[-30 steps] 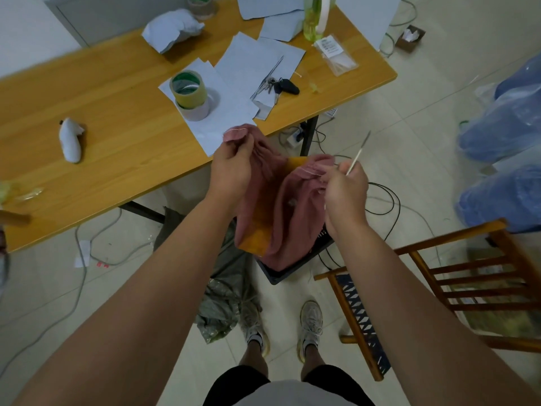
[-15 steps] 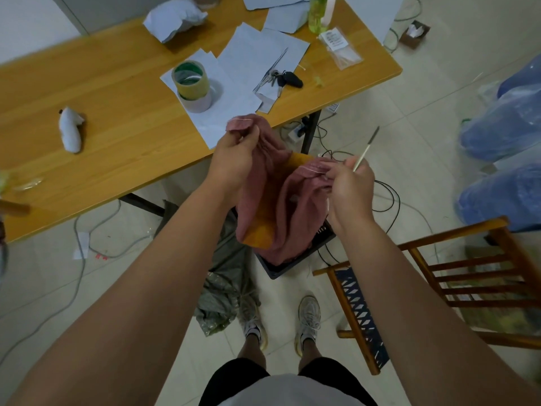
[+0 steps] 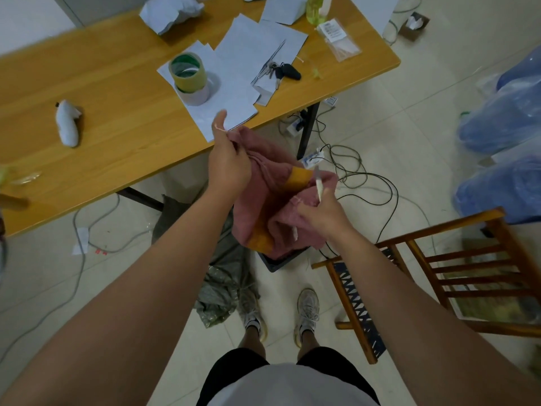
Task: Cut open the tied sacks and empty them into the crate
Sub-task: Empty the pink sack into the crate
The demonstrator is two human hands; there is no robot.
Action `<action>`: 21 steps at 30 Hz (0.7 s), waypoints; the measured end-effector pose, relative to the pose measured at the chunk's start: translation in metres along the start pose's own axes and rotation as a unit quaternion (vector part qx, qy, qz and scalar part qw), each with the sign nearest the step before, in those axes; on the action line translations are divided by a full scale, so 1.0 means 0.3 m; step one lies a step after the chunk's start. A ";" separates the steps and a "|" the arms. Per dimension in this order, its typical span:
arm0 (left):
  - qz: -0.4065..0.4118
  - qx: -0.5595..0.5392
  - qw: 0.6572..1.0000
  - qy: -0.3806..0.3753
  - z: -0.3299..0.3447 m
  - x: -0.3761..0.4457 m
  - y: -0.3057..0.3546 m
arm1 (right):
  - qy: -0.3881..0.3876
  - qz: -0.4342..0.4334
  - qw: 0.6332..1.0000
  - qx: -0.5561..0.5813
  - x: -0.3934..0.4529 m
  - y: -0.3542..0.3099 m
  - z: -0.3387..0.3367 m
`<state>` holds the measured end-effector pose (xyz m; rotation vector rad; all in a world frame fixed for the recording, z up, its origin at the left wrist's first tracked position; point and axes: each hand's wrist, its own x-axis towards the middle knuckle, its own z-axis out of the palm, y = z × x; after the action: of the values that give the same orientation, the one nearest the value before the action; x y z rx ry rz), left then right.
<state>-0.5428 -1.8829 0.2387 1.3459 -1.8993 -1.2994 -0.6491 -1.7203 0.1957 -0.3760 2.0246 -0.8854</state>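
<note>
The left hand (image 3: 228,165) pinches the upper edge of the pink sack (image 3: 272,200) (thumb raised), holding it above the dark crate (image 3: 282,260). The right hand (image 3: 319,210) grips the sack's other edge together with a slim white cutter (image 3: 318,184).

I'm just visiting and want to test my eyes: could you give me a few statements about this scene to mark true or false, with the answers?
1. Both hands hold the pink sack. True.
2. The right hand also holds a thin blade. True.
3. The tape roll lies on the floor. False: it stands on the table.
4. The crate sits on the chair. False: it is on the floor under the sack.
5. The left hand is empty. False: it grips the sack.
</note>
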 end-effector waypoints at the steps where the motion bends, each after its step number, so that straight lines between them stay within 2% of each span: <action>1: 0.025 0.017 0.999 -0.012 -0.008 -0.009 -0.001 | -0.029 0.000 0.998 -0.048 -0.004 0.011 -0.004; 4: 0.096 0.148 0.981 -0.083 -0.022 -0.011 -0.025 | -0.064 -0.005 0.973 -0.223 0.004 0.051 -0.021; 6: 0.080 0.265 0.952 -0.131 -0.030 -0.004 -0.038 | -0.030 -0.005 0.961 -0.276 0.012 0.063 -0.036; 8: 0.040 0.355 0.913 -0.196 -0.039 -0.014 -0.040 | 0.024 -0.004 0.966 -0.256 0.019 0.052 -0.053; 11: 0.034 0.494 0.826 -0.268 -0.040 -0.054 -0.048 | 0.096 -0.033 0.975 -0.199 0.021 0.007 -0.071; 15: -0.010 0.594 0.723 -0.351 -0.031 -0.097 -0.040 | 0.149 -0.071 0.977 -0.133 0.020 -0.035 -0.083; 18: 0.007 0.614 0.696 -0.373 -0.041 -0.099 -0.012 | 0.157 -0.069 0.978 -0.118 0.023 -0.037 -0.092; 20: -0.011 0.612 0.699 -0.370 -0.049 -0.096 -0.006 | 0.143 -0.051 0.984 -0.096 0.027 -0.029 -0.093; 21: -0.028 0.596 0.713 -0.368 -0.049 -0.089 -0.004 | 0.133 -0.043 0.987 -0.080 0.029 -0.025 -0.092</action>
<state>-0.5197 -1.8652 0.2478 1.4392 -3.6446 -0.4831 -0.6771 -1.7180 0.2060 -0.4576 2.3496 -0.8657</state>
